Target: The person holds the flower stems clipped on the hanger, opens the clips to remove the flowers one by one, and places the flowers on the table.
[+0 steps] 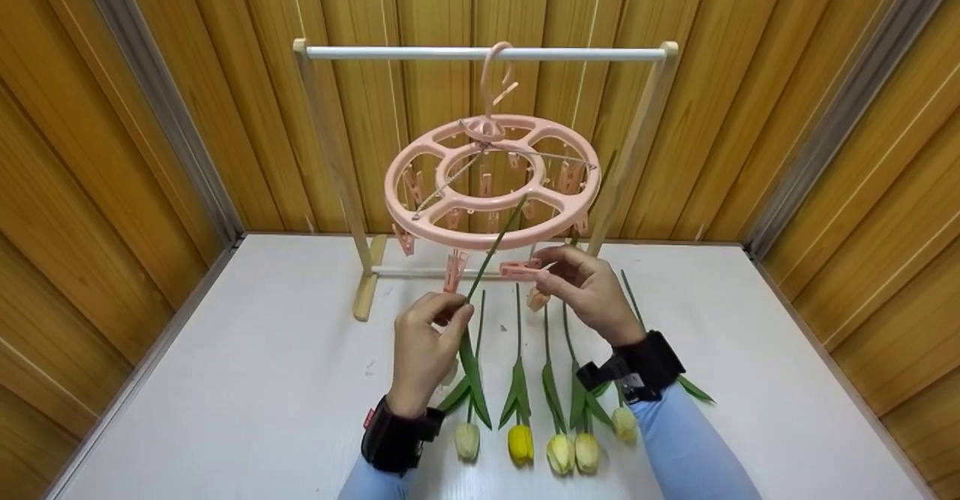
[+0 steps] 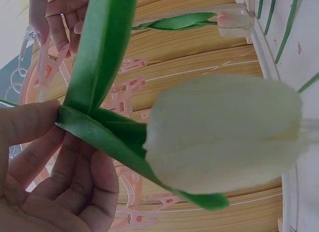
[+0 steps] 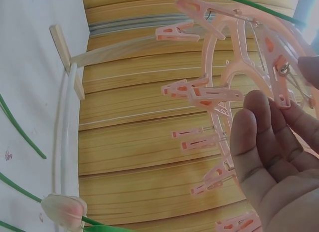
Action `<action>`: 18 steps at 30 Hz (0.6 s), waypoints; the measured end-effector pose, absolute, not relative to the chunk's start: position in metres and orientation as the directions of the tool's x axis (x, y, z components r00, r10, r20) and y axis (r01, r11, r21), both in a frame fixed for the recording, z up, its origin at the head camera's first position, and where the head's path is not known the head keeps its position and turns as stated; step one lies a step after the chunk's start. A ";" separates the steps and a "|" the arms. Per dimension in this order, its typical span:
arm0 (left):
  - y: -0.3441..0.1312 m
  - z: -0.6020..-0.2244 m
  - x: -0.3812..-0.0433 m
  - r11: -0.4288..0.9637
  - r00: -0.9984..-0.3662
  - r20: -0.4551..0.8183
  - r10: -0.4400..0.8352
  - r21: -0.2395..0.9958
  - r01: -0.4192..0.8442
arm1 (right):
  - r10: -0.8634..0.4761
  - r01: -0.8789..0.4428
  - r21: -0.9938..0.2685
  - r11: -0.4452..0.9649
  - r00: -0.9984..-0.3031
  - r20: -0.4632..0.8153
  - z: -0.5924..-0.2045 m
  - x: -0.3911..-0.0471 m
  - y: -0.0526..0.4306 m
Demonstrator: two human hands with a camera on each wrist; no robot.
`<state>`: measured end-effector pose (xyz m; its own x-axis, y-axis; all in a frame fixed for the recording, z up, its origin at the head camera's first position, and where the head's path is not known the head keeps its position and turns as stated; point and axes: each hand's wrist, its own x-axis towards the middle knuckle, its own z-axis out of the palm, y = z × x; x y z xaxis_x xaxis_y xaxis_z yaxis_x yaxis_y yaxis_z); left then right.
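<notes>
My left hand (image 1: 429,346) pinches the green stem of a white tulip (image 2: 224,134) between thumb and fingers. The bloom hangs downward, and the stem tip rises in front of the pink round clip hanger (image 1: 450,235). At the hanger's near right side, my right hand (image 1: 596,294) pinches a pink clothespin (image 1: 517,269) between thumb and fingers; in the right wrist view this clothespin (image 3: 276,67) has its spring showing. Stem and clothespin are apart. Behind the right hand hangs a pinkish-white tulip (image 2: 234,23), bloom down.
The hanger hooks over the white bar (image 1: 405,53) of a wooden-legged rack. More pink clothespins (image 1: 454,271) dangle round it. On the white table (image 1: 285,380) lie a yellow tulip (image 1: 520,444) and several pale tulips (image 1: 467,441), stems pointing toward the rack. Wood-panelled walls (image 1: 247,148) surround the table.
</notes>
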<state>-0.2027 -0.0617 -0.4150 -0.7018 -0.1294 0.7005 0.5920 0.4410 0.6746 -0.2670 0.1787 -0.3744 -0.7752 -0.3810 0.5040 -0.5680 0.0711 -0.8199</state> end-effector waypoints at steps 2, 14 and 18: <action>-0.063 -0.414 -0.201 0.438 -0.694 0.706 -0.136 0.672 0.597 | -0.392 -0.561 -0.825 0.059 -0.773 0.498 -0.375 -0.267 0.179; -0.073 -0.409 -0.188 0.351 -0.761 0.629 -0.159 0.756 0.552 | -0.360 -0.515 -0.852 0.090 -0.815 0.454 -0.370 -0.267 0.183; -0.079 -0.408 -0.186 0.334 -0.766 0.618 -0.177 0.770 0.544 | -0.372 -0.505 -0.859 0.090 -0.817 0.441 -0.367 -0.266 0.185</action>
<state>-0.1857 -0.0793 -0.4082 -0.7658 -0.1768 0.6183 0.5442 0.3339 0.7696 -0.2662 0.1849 -0.3667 -0.8165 -0.3724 0.4412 -0.5048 0.0898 -0.8585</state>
